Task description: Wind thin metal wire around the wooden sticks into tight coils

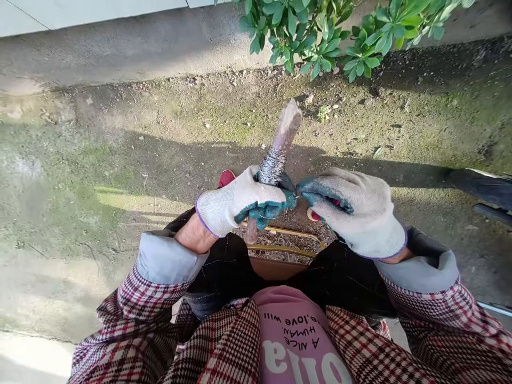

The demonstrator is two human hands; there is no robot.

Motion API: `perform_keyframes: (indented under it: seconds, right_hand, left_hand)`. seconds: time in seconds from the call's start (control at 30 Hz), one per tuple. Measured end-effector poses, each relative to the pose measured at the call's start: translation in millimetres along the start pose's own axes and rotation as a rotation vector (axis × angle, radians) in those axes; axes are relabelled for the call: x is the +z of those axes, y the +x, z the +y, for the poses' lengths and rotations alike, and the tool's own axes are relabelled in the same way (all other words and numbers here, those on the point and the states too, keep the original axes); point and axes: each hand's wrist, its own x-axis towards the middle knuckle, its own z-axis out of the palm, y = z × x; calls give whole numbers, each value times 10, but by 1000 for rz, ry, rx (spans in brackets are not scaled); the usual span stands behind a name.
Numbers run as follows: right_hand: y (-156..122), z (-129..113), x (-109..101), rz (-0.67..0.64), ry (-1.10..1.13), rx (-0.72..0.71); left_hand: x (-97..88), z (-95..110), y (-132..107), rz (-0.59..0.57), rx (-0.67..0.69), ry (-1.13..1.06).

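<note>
Both my hands wear white knit gloves with teal palms. My left hand (240, 201) is wrapped around a short stick (285, 128) wound with thin grey wire (272, 165); the stick points up and away from me. Just to its right, my right hand (354, 210) is closed in a pinch, its fingertips meeting the left thumb at the wire's lower end. What the pinch holds is too thin to make out, possibly the wire's end. Both hands hover above my knees.
I sit on a stool with a brown seat and brass-coloured frame (288, 248). Red shoes (226, 177) show below my hands. Mossy dirt ground lies all around. A leafy green shrub (320, 37) stands ahead, and a dark object (486, 189) lies at the right.
</note>
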Motion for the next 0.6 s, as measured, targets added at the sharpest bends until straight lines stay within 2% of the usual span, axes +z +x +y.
perform_keyframes:
  seconds: [0.13, 0.33, 0.47, 0.6]
  right_hand:
    - [-18, -20, 8, 19, -175, -137]
    - [-4, -24, 5, 19, -255, -198]
    - [35, -11, 30, 20, -283, -224]
    - [51, -27, 61, -16, -219, -167]
  left_hand:
    - [20, -56, 15, 1, -36, -159]
    - [44, -78, 20, -62, -83, -202]
    - [47, -64, 36, -36, -34, -139]
    - [69, 14, 6, 85, 75, 91]
